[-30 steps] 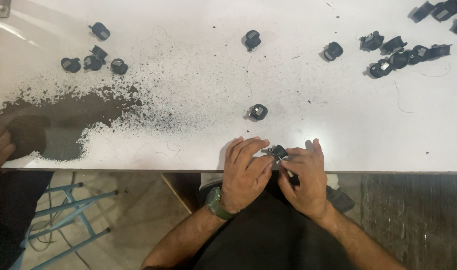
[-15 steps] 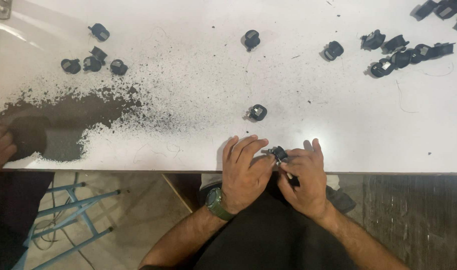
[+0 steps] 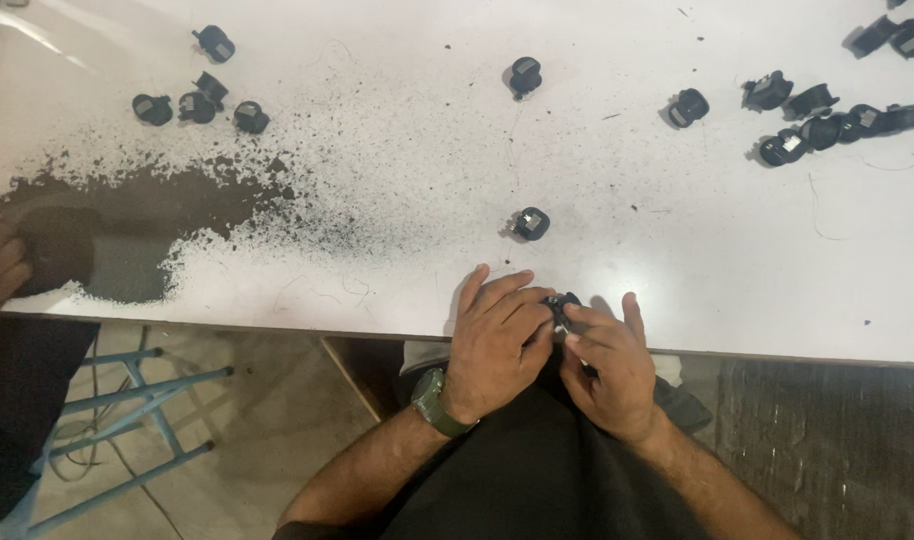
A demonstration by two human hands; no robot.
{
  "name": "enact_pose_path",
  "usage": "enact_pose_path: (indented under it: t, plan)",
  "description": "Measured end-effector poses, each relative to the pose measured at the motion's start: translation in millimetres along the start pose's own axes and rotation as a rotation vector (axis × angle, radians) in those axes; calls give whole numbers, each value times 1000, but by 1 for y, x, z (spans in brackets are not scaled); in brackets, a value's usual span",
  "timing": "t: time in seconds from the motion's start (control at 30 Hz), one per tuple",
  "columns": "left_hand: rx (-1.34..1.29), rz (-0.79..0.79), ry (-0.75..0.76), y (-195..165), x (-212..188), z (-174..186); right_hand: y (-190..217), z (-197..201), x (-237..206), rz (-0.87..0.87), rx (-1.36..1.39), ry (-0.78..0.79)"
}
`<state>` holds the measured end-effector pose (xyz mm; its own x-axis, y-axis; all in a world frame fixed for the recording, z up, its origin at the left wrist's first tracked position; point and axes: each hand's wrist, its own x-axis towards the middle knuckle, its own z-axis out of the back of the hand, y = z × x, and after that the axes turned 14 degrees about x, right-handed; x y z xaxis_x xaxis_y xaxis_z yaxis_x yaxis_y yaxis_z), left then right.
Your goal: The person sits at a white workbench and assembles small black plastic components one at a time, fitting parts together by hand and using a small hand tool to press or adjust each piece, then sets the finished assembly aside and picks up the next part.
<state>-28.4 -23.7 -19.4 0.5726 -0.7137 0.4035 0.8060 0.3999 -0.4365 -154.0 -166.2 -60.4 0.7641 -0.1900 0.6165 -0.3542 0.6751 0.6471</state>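
Pinching a small black part (image 3: 560, 303) at the table (image 3: 677, 260) edge.
Both my left hand (image 3: 495, 340) and right hand (image 3: 607, 365) close fingertips on it.

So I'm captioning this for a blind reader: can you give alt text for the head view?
Seen from above, a person's left hand and right hand together hold a small black part at the near edge of a white table. Similar black parts lie scattered across it, beside a dark powder spill.
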Motion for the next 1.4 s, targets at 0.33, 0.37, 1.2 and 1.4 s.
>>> enact_pose_path:
  t: [0.33,0.37,1.2,1.4]
  plan:
    - [-20,-20,49,4,-1,1,5,1,9,-15,-4,-21]
    - [-27,-15,55,4,-1,0,5,1,9,-18,3,-24]
    - [-71,-37,163,19,25,16,19,26,46,-232,-221,79]
    - [-211,-74,178,20,27,22,15,23,41,-235,-242,104]
